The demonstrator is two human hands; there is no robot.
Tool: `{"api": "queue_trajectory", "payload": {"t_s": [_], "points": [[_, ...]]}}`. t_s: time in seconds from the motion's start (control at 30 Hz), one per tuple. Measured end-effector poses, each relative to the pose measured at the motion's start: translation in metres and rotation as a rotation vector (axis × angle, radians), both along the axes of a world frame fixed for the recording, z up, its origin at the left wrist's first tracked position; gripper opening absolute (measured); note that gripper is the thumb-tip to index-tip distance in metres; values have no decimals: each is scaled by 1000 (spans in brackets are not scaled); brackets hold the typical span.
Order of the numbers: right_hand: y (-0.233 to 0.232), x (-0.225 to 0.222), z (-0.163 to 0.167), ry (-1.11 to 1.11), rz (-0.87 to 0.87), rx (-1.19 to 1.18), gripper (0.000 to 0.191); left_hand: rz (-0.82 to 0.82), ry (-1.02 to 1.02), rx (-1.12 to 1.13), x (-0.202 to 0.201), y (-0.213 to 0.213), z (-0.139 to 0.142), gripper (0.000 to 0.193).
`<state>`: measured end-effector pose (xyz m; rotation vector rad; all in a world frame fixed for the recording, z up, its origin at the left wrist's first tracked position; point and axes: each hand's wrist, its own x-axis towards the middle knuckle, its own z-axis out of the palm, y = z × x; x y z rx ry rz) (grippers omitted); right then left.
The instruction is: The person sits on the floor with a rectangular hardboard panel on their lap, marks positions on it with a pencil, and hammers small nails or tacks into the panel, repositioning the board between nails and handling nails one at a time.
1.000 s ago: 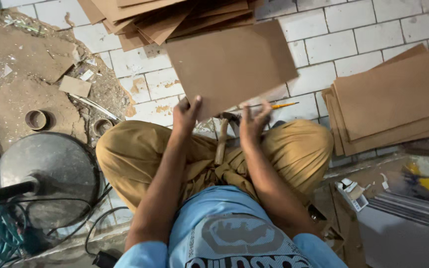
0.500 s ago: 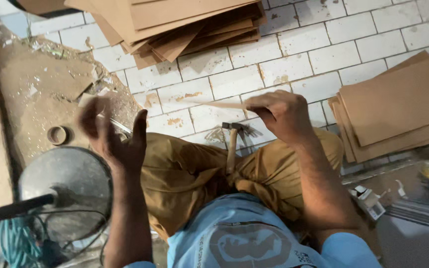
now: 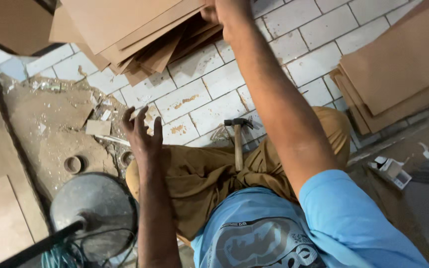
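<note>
Seated cross-legged on a white tiled floor point(image 3: 209, 84), I reach my right hand point(image 3: 222, 12) up to the fanned stack of brown boards point(image 3: 140, 34) at the top of the view; the fingers sit at the stack's right edge, but the frame cuts them off, so I cannot tell whether that grip is closed on a board or only touching it. My left hand point(image 3: 142, 136) hangs open and empty, fingers spread, left of the hammer point(image 3: 238, 141) and well below the stack.

The hammer lies between my knees, head pointing away toward the stack, handle tucked into the folds of my tan trousers point(image 3: 204, 178). A second pile of boards point(image 3: 398, 69) sits far right of the hammer. Left of the hammer are a patch of broken, dusty floor with rubble point(image 3: 55, 124), a small ring point(image 3: 73, 164), and the round metal base of a stand point(image 3: 93, 211) with cables.

In my judgement, the risk lies in the stack: its boards are splayed unevenly, and pulling one from the edge with a single hand could drag the others off in a slide toward my legs. A board swung down low could also catch the hammer head. With the left hand idle, nothing steadies the stack.
</note>
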<state>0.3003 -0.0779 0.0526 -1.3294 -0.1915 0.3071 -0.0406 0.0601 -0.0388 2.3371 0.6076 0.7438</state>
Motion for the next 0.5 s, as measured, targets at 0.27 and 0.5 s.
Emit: {"api": "queue_trajectory", "payload": {"t_s": [0.27, 0.5], "points": [[-153, -64, -74, -443, 467, -771, 28, -19, 146, -39, -6, -1, 1, 34], [-371, -56, -75, -531, -407, -1504, 47, -185, 191, 31, -5, 25, -29, 34]]}}
